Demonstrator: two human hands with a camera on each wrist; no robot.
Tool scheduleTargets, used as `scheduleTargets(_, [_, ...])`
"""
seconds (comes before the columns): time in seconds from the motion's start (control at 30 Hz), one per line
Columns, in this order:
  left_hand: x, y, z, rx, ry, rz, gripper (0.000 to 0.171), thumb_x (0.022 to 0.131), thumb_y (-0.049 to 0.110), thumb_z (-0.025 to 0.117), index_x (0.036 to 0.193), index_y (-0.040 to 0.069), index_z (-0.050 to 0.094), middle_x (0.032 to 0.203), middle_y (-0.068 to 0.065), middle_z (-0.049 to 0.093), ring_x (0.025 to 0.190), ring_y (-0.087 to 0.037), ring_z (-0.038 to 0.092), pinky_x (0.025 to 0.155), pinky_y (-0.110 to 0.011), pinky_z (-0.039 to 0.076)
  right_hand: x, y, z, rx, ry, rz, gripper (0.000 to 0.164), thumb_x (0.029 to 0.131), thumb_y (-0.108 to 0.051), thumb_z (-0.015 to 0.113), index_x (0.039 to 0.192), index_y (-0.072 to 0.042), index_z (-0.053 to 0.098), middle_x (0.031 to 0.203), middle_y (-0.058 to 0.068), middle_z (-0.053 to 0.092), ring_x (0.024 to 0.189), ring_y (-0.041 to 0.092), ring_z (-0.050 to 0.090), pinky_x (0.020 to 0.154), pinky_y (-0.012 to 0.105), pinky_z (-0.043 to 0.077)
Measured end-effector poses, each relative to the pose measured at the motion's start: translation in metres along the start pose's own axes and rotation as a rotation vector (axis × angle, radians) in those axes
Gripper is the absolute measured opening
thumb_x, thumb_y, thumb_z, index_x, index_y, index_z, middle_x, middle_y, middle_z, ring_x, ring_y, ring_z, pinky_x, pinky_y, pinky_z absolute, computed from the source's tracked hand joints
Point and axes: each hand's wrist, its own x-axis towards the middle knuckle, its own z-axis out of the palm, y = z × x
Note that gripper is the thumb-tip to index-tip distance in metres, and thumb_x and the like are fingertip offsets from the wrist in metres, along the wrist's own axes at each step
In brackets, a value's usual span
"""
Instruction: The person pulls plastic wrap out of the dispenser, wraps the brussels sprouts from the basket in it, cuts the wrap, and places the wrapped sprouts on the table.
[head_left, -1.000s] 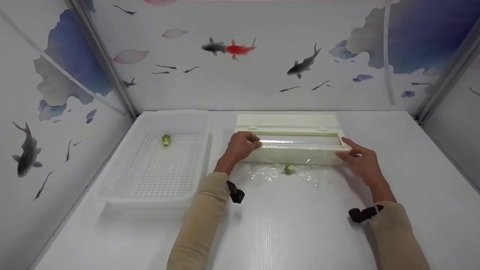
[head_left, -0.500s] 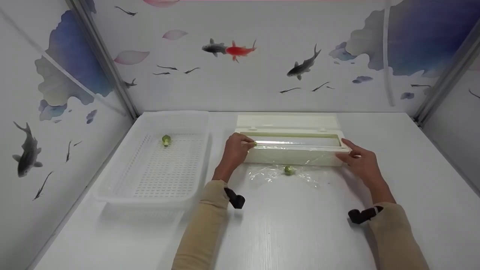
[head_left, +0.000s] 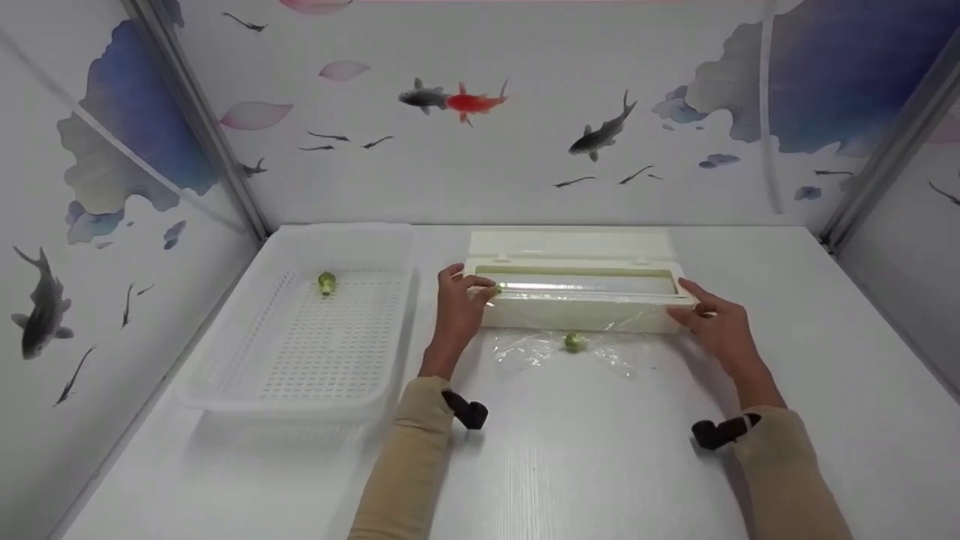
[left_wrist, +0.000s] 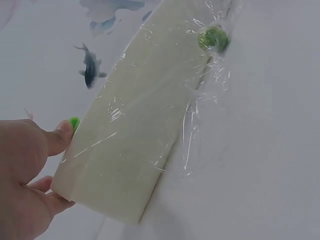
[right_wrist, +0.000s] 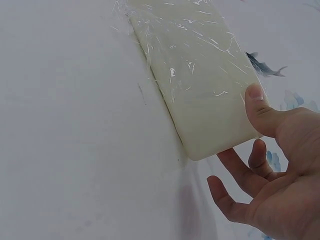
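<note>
A cream cling film dispenser box lies with its lid folded back, the film roll showing inside. My left hand is at the box's left end, thumb and finger pinching the small green slide cutter on the front edge; its other fingers touch the end. At the right end my right hand grips the corner, thumb on the front, fingers behind and below. Clear cling film drapes over the front onto the table. On that film sits a small Brussels sprout.
A white perforated plastic basket stands to the left, with another Brussels sprout inside it. White panels printed with fish enclose the table at the back and sides.
My left hand has slid leftward along the box's front edge to its left end, and the green cutter has moved with it. The right hand keeps its grip.
</note>
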Motion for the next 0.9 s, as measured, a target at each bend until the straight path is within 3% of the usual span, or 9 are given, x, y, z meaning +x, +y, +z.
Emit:
scheduleTargets(0.23, [0.002, -0.003, -0.005, 0.064, -0.006, -0.003, 0.015, 0.093, 0.010, 0.070, 0.103, 0.000, 0.075, 0.139, -0.022, 0.054, 0.136, -0.036, 0.051, 0.116, -0.046, 0.043, -0.001, -0.001, 0.000, 0.014, -0.009, 0.009, 0.069, 0.092, -0.049, 0.068, 0.151, -0.021, 0.044, 0.100, 0.007, 0.057, 0.084, 0.009, 0.047, 0.064, 0.016, 0.046])
scheduleTargets(0.5, [0.003, -0.006, -0.011, 0.110, -0.003, 0.048, 0.017, 0.091, 0.012, 0.071, 0.103, 0.000, 0.075, 0.135, -0.023, 0.059, 0.132, -0.037, 0.055, 0.113, -0.047, 0.046, -0.002, -0.002, -0.001, 0.029, 0.002, 0.005, 0.067, 0.093, -0.046, 0.069, 0.150, -0.021, 0.046, 0.095, 0.003, 0.058, 0.078, 0.005, 0.050, 0.063, 0.015, 0.047])
scheduleTargets(0.9, [0.006, -0.012, -0.019, 0.064, -0.057, 0.032, 0.017, 0.093, 0.012, 0.070, 0.105, 0.001, 0.074, 0.137, -0.020, 0.059, 0.132, -0.034, 0.055, 0.106, -0.039, 0.053, -0.001, -0.002, -0.002, 0.013, 0.002, 0.005, 0.067, 0.093, -0.046, 0.068, 0.150, -0.020, 0.045, 0.098, 0.009, 0.060, 0.084, 0.011, 0.048, 0.064, 0.016, 0.045])
